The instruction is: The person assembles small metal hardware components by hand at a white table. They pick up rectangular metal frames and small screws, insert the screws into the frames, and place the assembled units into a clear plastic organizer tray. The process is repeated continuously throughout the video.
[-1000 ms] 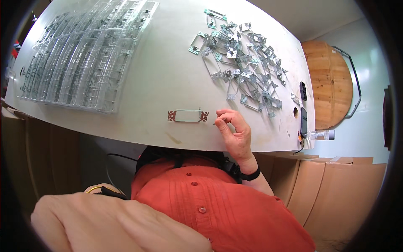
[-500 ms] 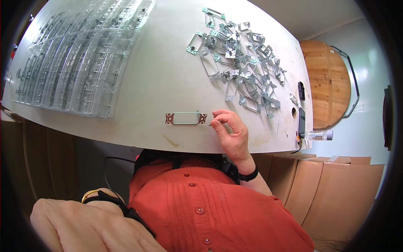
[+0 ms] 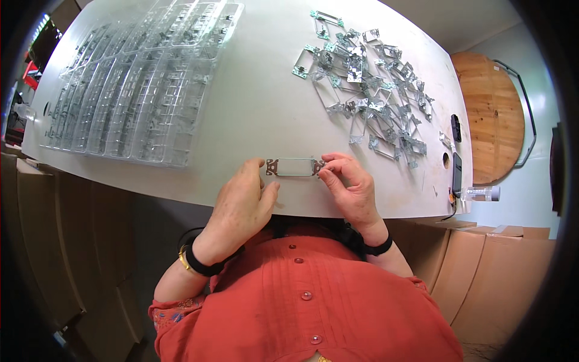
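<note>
Lining up the metal frame (image 3: 295, 175) at the bench's (image 3: 259, 108) near side seems in hand, the left hand (image 3: 240, 202) spread at its left end, the right hand (image 3: 354, 190) narrowed at its right, grip unclear, calling for steady fingertips.

Up on that person's head sits the camera, a fisheye, facing steeply down over the red shirt (image 3: 265, 301), left hand (image 3: 237, 203) and right hand (image 3: 353, 192) near below it, the table (image 3: 259, 102) fanning out ahead, edges bending!
</note>
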